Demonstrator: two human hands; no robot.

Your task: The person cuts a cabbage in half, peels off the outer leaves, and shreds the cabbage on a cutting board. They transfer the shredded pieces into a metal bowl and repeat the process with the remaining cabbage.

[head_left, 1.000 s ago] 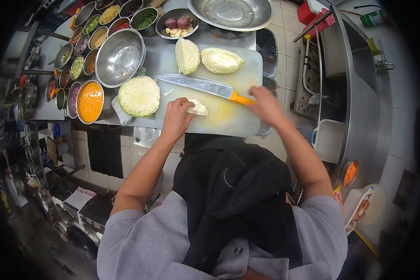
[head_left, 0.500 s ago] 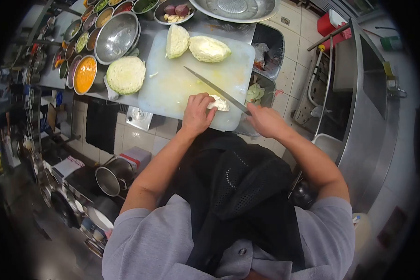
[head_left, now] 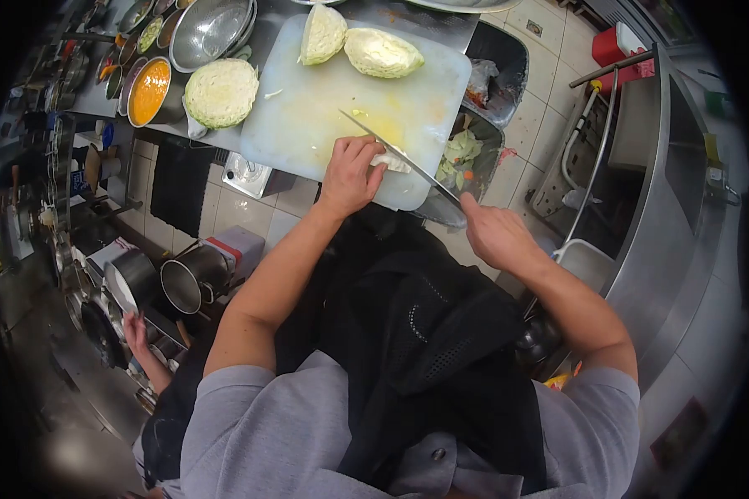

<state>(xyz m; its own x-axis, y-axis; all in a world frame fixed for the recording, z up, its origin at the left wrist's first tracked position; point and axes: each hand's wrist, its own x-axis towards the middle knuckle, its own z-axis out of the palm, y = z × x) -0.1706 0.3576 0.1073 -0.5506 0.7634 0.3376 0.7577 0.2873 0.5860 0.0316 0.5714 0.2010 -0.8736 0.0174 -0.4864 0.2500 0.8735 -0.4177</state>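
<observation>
The handle of a long kitchen knife (head_left: 401, 156) is in my right hand (head_left: 501, 234), wrapped shut near the right of the board. Its blade slants up and left across a small pale piece of cabbage (head_left: 395, 161). My left hand (head_left: 351, 176) has curled fingers pressed on that piece, next to the blade, at the near edge of the white cutting board (head_left: 300, 125). Two cabbage wedges, one upright (head_left: 323, 35) and one lying down (head_left: 383, 53), are at the board's far side. A cut cabbage half (head_left: 221, 93) sits left of the board.
A container of orange liquid (head_left: 150, 91) and a metal colander (head_left: 210, 33) stand to the left. Right of the board are a bin with cabbage scraps (head_left: 462, 154) and a black-lined bin (head_left: 499, 66). A co-worker's hand (head_left: 135, 330) is near a pot (head_left: 131, 279) at lower left.
The view has shifted, so the board sits higher. My right hand and the knife have drawn back slightly to the right. A co-worker's arm has come into view at lower left.
</observation>
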